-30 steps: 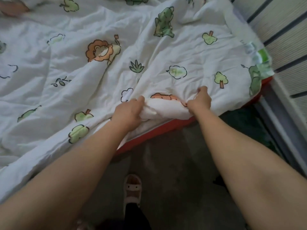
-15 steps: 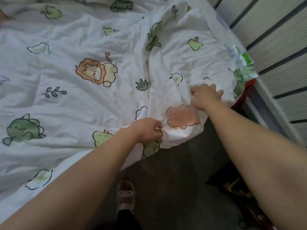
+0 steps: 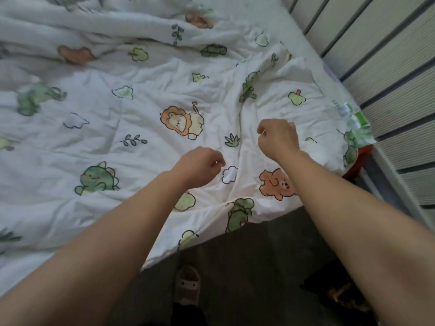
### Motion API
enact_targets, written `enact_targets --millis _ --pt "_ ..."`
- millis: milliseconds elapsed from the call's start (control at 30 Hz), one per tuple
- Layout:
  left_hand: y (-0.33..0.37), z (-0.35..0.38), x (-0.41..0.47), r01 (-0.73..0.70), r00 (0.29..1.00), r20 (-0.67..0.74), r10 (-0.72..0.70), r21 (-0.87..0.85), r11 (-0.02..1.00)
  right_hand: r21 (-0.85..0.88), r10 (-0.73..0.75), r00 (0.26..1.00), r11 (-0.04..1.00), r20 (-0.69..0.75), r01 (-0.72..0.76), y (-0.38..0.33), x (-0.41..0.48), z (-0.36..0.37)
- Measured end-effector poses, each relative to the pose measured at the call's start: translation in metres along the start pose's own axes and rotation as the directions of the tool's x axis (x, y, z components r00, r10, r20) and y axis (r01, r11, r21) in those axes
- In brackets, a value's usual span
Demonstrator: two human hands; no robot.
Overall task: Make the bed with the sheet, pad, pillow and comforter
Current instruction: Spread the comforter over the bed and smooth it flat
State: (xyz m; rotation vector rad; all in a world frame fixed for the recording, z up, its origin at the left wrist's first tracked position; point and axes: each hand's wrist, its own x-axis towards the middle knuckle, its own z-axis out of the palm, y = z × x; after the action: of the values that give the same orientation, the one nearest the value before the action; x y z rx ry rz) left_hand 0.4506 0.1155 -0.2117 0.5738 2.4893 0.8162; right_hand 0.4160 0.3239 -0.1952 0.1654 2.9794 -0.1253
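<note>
The white comforter (image 3: 146, 128), printed with lions, dinosaurs, bears and trees, lies spread and wrinkled over the bed, its near edge hanging over the bedside. My left hand (image 3: 200, 167) hovers just above it near a cloud print, fingers loosely curled and holding nothing. My right hand (image 3: 277, 137) hovers a little farther and to the right, beside a raised fold, also loosely curled with nothing in it. Sheet, pad and pillow are hidden or out of view.
A red bed corner (image 3: 357, 161) shows under the comforter at right, with a green-and-white package (image 3: 356, 121) on it. A slatted wall panel (image 3: 388, 78) runs along the right side. My slippered foot (image 3: 188, 285) stands on the grey floor; dark objects (image 3: 341, 295) lie at lower right.
Both hands let go of the comforter's near edge, which now hangs over the red bedside. They moved up and inward over the comforter, and the view shifted further onto the bed.
</note>
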Motion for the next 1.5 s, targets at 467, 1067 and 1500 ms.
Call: enact_targets --millis 467,1067,1500 --pt "-0.024 -0.23 -0.317 0.202 0.904 -0.396 -0.16 0.066 0.977 0.2 -0.415 0.906 0.884 -0.08 0.422 -0.294 -0.159 -0.147" --pt "-0.065 -0.343 -0.646 0.379 0.71 -0.637 -0.3 -0.014 0.925 0.285 -0.696 0.69 0.632 -0.2 0.721 -0.546 -0.338 -0.271" --pt "-0.185 -0.426 -0.708 0.443 0.628 -0.691 -0.358 -0.062 0.894 0.329 -0.773 0.621 0.557 -0.13 0.762 -0.723 -0.3 -0.244"
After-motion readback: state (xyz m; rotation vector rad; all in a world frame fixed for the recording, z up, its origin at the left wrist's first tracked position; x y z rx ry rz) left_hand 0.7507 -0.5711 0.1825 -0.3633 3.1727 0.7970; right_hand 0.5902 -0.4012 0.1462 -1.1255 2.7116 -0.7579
